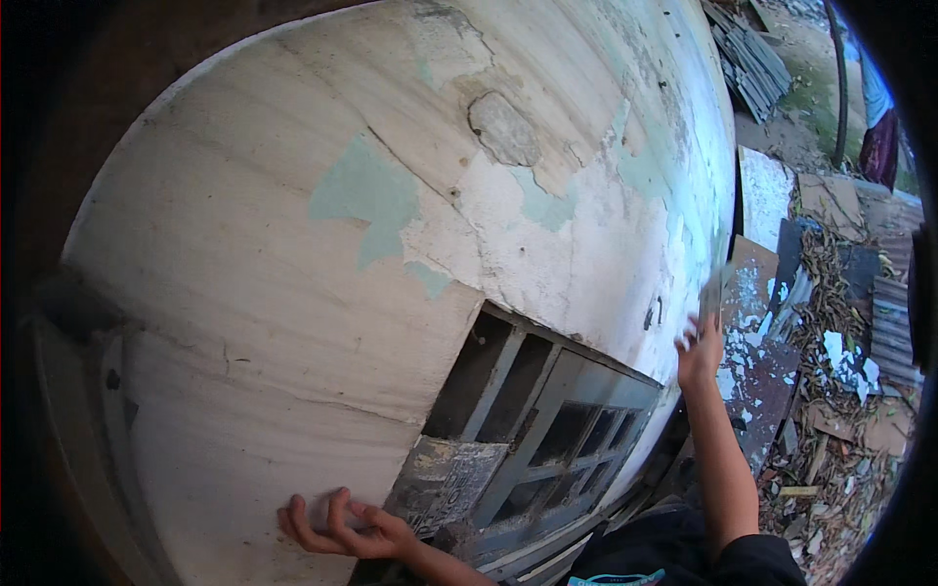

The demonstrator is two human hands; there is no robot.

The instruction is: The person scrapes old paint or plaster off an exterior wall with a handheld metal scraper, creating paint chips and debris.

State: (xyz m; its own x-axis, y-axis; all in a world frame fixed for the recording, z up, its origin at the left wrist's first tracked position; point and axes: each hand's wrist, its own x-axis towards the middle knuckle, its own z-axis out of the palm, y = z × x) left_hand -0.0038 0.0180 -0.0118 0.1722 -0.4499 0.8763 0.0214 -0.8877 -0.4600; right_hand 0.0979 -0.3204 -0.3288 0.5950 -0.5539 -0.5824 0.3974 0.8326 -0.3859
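A large wall [283,293] with off-white, peeling paint fills most of the view, pale green patches showing through. My right hand [699,354] is raised at the wall's right side, its fingers closed around a flat scraper [721,293]. Motion blurs this thin, greyish tool, so its exact shape and any contact with the wall are unclear. Low on the left, my left hand [347,527] is beside the wall with loosely curled, separate fingers and nothing in them. I cannot tell whether its fingertips touch the surface.
A grey-framed window [562,430] with dark panes is set in the wall between my arms. Boards [757,254] strewn with paint flakes lie along the wall's right side, beside dry leaves [831,469]. Stacked slats [747,63] and a person [879,127] are farther off.
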